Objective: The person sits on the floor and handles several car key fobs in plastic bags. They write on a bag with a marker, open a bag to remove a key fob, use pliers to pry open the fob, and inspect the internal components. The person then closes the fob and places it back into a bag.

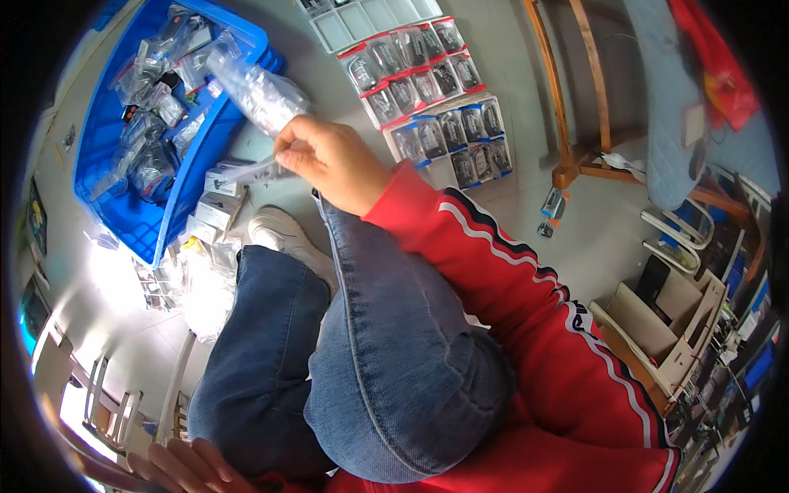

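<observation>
My right hand, in a red sleeve, is closed on the end of a clear plastic bag. The bag stretches from my fingers toward the near wall of a blue plastic bin; what is inside it is too blurred to name. Many small clear bags with dark items lie heaped in that bin. My left hand shows only partly at the lower left edge, beside my thigh. Its fingers are stretched out, and nothing shows in them.
Right of the bin, flat trays on the floor hold rows of bagged dark items. Small white boxes stand between bin and shoe. A wooden frame rises at the right, with a beige open box nearer me.
</observation>
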A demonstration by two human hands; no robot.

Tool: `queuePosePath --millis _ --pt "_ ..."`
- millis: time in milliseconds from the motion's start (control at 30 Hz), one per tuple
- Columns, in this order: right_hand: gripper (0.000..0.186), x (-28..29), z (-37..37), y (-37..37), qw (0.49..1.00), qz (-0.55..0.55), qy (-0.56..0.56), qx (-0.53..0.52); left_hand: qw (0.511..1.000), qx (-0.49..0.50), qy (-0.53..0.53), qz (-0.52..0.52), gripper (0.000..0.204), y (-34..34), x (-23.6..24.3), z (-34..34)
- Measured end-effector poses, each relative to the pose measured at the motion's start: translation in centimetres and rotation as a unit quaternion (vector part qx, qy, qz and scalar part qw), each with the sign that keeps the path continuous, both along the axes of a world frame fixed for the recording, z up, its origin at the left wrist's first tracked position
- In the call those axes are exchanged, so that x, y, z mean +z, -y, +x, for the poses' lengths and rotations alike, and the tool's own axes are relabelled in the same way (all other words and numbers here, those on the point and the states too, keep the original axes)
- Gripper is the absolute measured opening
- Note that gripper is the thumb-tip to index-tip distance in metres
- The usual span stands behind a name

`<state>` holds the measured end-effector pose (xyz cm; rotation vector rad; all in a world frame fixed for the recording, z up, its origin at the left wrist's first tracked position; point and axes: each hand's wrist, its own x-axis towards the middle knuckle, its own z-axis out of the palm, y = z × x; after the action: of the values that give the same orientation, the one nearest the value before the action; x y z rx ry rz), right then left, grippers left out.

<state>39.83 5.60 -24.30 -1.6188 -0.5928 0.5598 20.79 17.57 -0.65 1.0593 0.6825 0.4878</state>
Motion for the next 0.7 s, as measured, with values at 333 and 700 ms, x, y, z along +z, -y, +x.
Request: queuePosePath --millis 333,700 --pt "0.014 0.6 3.8 -0.6 0.996 -0.01 0.046 -0.069 1.0 -0.011 -0.021 0.009 0.032 0.2 0.2 0.2" --pt "0.022 1.7 7.4 -2.9 0.976 0.028 0.16 0.148 0.999 -0.017 -0.027 0.007 0.033 0.2 0.2 0.8"
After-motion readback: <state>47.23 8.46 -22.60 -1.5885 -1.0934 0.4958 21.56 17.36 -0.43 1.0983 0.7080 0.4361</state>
